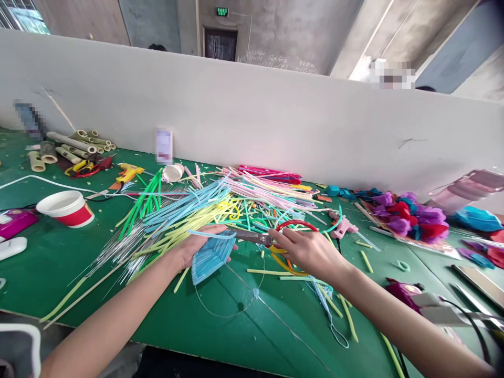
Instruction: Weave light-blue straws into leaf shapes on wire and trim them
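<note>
My left hand [197, 245] is closed on a blue fan-shaped piece [212, 260] made of narrow strips laid side by side, and a loose strip end sticks out to the left over the fingers. My right hand [305, 249] grips scissors [298, 224] with red and yellow handles. Their blades [252, 236] point left and reach the upper right edge of the blue piece; whether they touch it I cannot tell. Below the hands, a thin wire ring [220, 316] lies on the green table, with a small blue knot [255, 293] on a straight wire.
Behind the hands spreads a heap of blue, yellow, green and pink strips [189, 205]. A paper cup [66, 207] and yellow glue gun [129, 172] stand left. To the right are a pink glue gun [344, 226], purple and red flowers [413, 215], and a tilted pink bottle [468, 188]. A white partition [252, 115] rises behind.
</note>
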The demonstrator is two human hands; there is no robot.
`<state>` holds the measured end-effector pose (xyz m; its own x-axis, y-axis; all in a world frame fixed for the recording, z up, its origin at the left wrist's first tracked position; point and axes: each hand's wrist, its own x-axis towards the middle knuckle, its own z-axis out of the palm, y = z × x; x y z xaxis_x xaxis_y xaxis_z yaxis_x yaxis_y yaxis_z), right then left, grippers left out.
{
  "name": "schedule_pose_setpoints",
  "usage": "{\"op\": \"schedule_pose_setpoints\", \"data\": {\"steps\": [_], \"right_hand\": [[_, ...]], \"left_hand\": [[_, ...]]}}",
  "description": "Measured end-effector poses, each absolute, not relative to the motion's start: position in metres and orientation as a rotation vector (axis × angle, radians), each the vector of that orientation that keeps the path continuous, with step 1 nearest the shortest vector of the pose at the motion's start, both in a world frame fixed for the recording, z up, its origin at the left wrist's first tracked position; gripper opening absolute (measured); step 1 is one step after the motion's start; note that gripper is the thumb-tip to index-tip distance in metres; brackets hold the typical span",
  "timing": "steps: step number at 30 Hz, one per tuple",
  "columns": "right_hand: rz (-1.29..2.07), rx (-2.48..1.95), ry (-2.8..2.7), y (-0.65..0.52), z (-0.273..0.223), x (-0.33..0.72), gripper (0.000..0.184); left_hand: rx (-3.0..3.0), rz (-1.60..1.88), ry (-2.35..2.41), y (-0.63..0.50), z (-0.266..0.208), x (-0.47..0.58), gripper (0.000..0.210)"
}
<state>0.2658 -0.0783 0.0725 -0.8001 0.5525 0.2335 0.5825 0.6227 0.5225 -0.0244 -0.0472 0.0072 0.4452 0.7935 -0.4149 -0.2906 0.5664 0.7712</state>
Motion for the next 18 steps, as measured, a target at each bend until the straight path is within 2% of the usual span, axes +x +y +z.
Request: {"op": "schedule_pose_setpoints", "data": {"steps": [4, 8, 13, 18], "right_hand": [[-1.042, -0.886, -2.821, -0.071, 0.072, 0.267, 0.034], [-1.119, -0.802, -2.803, -0.064, 0.072, 0.260, 0.026], [-1.016, -0.839, -2.821, -0.056, 0.070, 0.250, 0.023], [-1.036, -0.670, -2.891, -0.047, 0.070, 0.251, 0.024]], "left_hand": [[0.689, 0.724, 0.864, -0.046, 0.004, -0.026, 0.029], [0.672, 0.735, 0.871, -0.046, 0.007, -0.026, 0.031], [0.671, 0.744, 0.876, -0.045, 0.010, -0.026, 0.031], [0.650, 0.698, 0.909, -0.042, 0.006, -0.027, 0.030]]}}
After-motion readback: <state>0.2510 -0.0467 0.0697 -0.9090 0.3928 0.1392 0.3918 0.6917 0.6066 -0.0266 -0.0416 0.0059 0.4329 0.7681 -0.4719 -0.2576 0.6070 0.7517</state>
